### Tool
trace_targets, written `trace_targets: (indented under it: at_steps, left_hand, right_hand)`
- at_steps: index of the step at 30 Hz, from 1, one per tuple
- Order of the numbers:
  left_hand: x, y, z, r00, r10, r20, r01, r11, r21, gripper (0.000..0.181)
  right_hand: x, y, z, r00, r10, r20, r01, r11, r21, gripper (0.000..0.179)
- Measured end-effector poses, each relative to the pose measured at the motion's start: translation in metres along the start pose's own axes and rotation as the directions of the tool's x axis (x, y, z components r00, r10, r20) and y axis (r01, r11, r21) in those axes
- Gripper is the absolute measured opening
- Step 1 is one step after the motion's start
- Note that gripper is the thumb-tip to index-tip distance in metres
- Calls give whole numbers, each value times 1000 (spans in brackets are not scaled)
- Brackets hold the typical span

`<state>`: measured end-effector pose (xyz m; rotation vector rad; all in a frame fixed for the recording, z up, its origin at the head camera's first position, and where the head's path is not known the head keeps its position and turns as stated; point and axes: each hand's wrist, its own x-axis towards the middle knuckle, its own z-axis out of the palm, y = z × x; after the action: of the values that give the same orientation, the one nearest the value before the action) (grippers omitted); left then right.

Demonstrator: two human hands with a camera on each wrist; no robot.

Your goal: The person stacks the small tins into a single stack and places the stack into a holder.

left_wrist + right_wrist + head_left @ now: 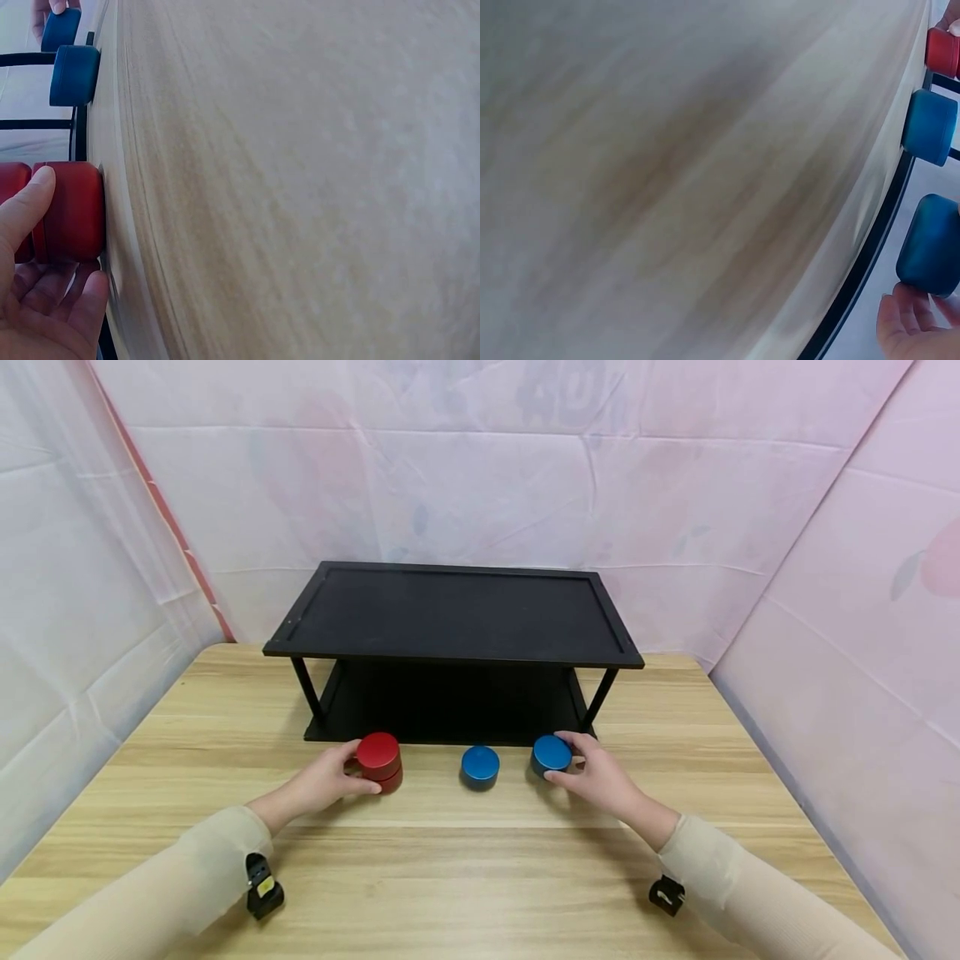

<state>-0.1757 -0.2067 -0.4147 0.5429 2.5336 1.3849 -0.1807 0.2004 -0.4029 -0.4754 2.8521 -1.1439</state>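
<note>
Two round red tins stand stacked, the upper tin (378, 752) on the lower tin (392, 782), in front of the black rack's left part. My left hand (330, 778) grips the stack from its left side; in the left wrist view its thumb (30, 202) presses near the seam of the lower red tin (73, 214). My right hand (602, 777) pinches a round blue tin (551, 753) between thumb and fingers. The right wrist view shows this tin (931, 244) tilted and raised off the tabletop. Between the hands, a second blue tin (480, 767) sits on the table.
Behind the tins stands a black two-tier rack (457, 614), its lower shelf (450, 706) close to the table and its front posts near either end. The wooden table (450, 877) is bordered by pale cloth walls (480, 493) at the back and sides.
</note>
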Motion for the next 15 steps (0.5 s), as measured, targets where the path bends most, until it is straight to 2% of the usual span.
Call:
trace_targets:
  at_steps: [15]
  left_hand:
    - [1, -1, 0, 1000, -2, -6, 2, 1000, 15, 62]
  right_hand:
    - [0, -5, -2, 999, -12, -30, 13, 999, 33, 61]
